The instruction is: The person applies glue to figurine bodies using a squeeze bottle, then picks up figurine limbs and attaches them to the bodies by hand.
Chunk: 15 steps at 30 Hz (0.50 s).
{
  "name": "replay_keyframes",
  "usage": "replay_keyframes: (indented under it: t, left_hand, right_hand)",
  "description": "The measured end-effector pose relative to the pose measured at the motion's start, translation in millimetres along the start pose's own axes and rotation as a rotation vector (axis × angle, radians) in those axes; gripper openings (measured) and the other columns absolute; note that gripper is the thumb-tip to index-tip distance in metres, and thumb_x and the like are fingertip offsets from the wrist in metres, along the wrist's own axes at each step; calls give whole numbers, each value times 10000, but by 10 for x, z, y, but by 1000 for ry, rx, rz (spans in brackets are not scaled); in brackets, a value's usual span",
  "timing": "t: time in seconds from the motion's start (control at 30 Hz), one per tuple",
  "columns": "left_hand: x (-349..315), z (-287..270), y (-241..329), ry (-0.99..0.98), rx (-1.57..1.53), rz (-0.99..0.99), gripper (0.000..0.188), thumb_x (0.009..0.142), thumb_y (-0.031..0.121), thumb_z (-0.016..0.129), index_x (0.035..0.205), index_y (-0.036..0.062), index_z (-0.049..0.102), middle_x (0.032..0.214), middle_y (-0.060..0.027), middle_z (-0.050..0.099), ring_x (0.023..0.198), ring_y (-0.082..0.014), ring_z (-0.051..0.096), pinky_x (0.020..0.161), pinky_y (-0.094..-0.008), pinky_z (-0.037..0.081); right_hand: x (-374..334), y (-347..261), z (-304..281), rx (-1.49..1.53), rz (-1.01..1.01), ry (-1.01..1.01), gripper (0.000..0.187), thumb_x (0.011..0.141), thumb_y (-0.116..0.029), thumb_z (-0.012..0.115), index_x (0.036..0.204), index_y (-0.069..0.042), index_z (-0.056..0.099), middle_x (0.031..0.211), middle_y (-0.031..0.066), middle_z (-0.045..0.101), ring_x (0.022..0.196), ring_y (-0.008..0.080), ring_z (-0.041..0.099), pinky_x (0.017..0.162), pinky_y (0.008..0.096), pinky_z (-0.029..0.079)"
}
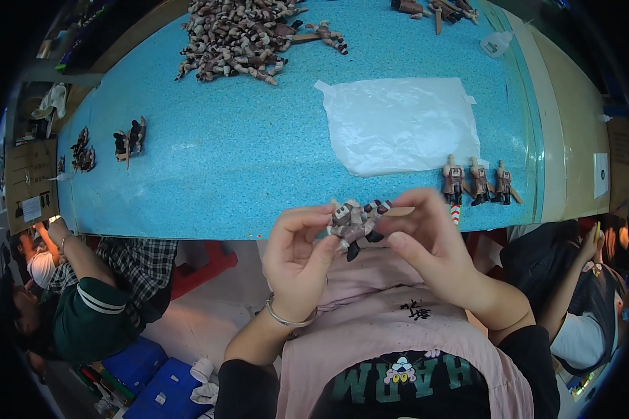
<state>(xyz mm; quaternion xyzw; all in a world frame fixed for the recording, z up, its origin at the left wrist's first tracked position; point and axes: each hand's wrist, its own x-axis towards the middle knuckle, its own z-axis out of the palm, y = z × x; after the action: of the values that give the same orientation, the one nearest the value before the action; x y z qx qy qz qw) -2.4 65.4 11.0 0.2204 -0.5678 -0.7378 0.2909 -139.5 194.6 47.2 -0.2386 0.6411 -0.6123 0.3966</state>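
Note:
A small toy figurine (356, 222) in beige and brown with dark parts is held over the table's near edge. My left hand (295, 255) pinches it from the left between thumb and fingers. From the right, the curled fingers of my right hand (433, 237) meet its other end, and the thumb stands slightly off it. Fingers hide parts of the figurine. Just beyond my right hand, three similar figurines (478, 180) lie side by side on the blue tabletop (258, 160). Under the leftmost of them pokes out a red-and-white striped piece (456, 214).
A heap of figurines (237, 38) covers the far middle of the table. A white plastic sheet (402, 126) lies nearer. A small white bottle (496, 44) is at far right, and more figurines (130, 140) lie left. People sit on both sides; blue bins (168, 391) stand lower left.

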Motion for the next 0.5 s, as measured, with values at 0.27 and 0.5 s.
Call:
replay_keyframes:
  t: [0.27,0.5]
  left_hand:
    - [-8,-115,96,-226,153,-27,172,888,44,556,1044,-28,541,1154,-138,509,1088,-210,530,950,-331,419]
    - [145,-60,109,-391,-257,-489,231,847,142,652,1020,22,557,1183,-149,536,1060,-195,533,927,-335,426]
  right_hand:
    - [17,22,-36,249,246,-408,289,979,-216,460,805,-6,555,731,19,553,662,103,525,629,237,434]
    - [18,52,-48,-35,60,-381,259,946,-169,497,745,-14,552,691,45,547,618,127,515,569,279,419]
